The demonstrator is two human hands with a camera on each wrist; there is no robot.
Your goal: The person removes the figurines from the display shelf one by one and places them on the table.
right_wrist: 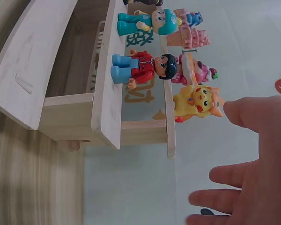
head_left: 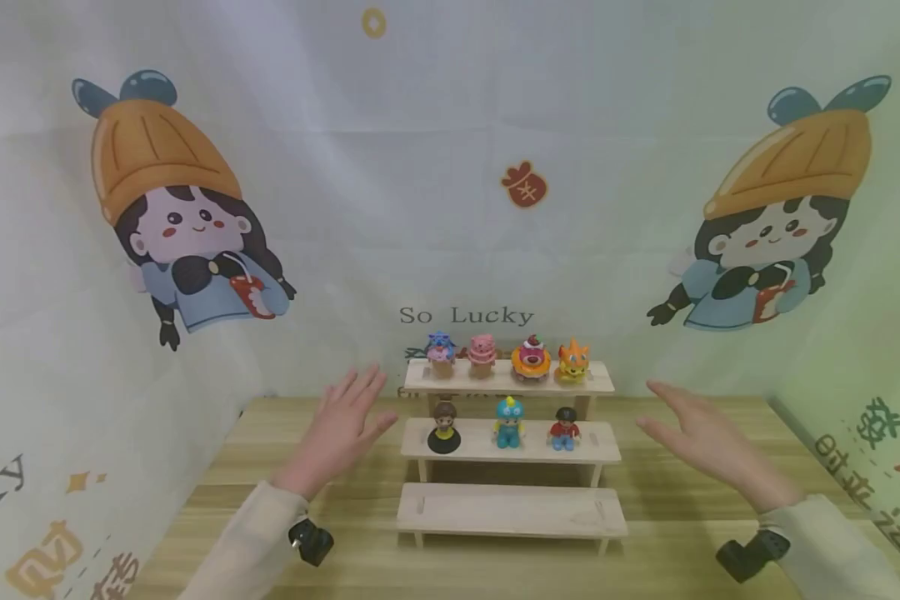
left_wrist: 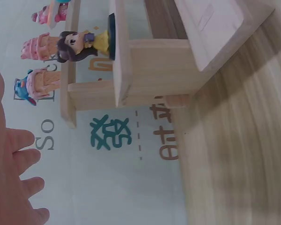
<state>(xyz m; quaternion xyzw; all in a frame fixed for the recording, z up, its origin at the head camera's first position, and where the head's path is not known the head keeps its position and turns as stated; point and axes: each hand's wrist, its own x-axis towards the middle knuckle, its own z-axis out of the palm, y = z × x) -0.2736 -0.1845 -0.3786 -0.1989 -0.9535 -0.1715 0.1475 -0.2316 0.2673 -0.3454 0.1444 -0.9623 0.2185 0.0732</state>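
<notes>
1. Reference: clock face centred on the middle tier (head_left: 476, 439), head view. The top tier (head_left: 417, 380) lies at 12 o'clock, the bottom tier (head_left: 510, 508) at 6. The stepped heights presumably keep the rear row visible over the front one.

2. Left hand (head_left: 337, 433): 9 o'clock, held above the table (head_left: 360, 533), fingers extended and somewhat spread, thumb towards the tiers. Holds nothing; touches nothing.

3. Right hand (head_left: 701, 437): 3 o'clock, roughly mirroring the left; fingers extended, thumb apart from them, nothing held. Both hands flank the tiers, which leaves every figure unobstructed in the head view.

4. Middle tier, 9 to 3 o'clock: brown-haired figure (head_left: 444, 419), teal figure (head_left: 509, 425), red-jacketed figure (head_left: 564, 429). All upright, spaced apart. The black disc (head_left: 444, 442) under the first probably steadies it; the other two stand on their own feet.

5. Top tier, from 11 to 1 o'clock: blue-topped cone (head_left: 441, 354), pink cone (head_left: 482, 356), orange-ringed figure (head_left: 531, 361), yellow figure (head_left: 573, 364). Upright, facing forward, likely for display. Their bases are small here; how firmly they sit, cannot tell.
</notes>
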